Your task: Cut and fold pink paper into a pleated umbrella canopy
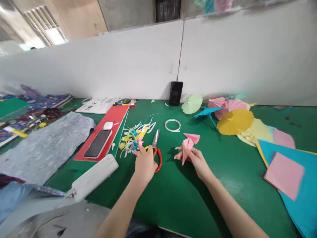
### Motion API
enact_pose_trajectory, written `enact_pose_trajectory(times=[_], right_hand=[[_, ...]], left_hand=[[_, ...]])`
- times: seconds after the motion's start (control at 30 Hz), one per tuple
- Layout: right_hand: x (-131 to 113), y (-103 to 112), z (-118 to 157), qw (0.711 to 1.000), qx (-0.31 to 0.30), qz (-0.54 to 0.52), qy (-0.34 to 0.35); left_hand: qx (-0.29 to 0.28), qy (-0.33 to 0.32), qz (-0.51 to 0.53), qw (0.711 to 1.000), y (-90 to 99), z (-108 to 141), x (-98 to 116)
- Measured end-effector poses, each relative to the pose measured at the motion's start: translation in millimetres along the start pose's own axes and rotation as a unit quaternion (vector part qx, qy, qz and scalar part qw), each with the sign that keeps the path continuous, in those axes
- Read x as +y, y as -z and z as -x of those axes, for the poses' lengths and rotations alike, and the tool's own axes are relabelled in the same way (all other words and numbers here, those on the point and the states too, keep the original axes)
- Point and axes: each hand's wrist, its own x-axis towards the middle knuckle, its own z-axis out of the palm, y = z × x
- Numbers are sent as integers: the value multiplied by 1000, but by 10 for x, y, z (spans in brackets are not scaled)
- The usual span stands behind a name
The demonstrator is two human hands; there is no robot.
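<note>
Along a white wall [138,62] runs a green table [163,198]. Over it are the left hand [145,163] and right hand [196,158]. The left hand is at a heap of paper scraps [130,138], beside red-handled scissors [156,140]; its grip cannot be determined. The right hand's fingers pinch a folded pink paper [187,144], right of the scissors.

The folded paper [188,144] is pink, scissor handles [160,160] red, tabletop [170,201] green.
</note>
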Motion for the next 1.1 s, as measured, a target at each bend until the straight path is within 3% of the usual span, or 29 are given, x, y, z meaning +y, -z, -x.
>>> enact_pose_trajectory(times=[0.13,0.27,0.4,0.5,0.63,0.77,0.9,1.0,1.1], right_hand=[[-8,-24,-15,1000,3,8,1],[-28,-44,0,1000,-5,16,6],[-136,-139,99,998,-66,22,9],[-288,-282,206,987,-155,36,3],[-525,-460,254,975,-211,60,39],[-774,-541,174,971,-203,86,91],[-1010,-570,38,962,-143,152,175],[-1119,-587,-72,946,-103,205,229],[-1167,-606,-129,937,-80,228,251]], left_hand=[[-13,6,32,999,-48,-117,63],[-11,-18,132,991,-40,-177,-83],[13,-46,295,954,6,-140,-251],[42,-61,451,890,46,-74,-179],[79,-101,637,760,171,-49,145],[92,-149,746,643,370,-166,480],[79,-176,812,552,540,-393,736],[35,-181,843,505,631,-547,880],[-30,-183,860,476,697,-593,971]])
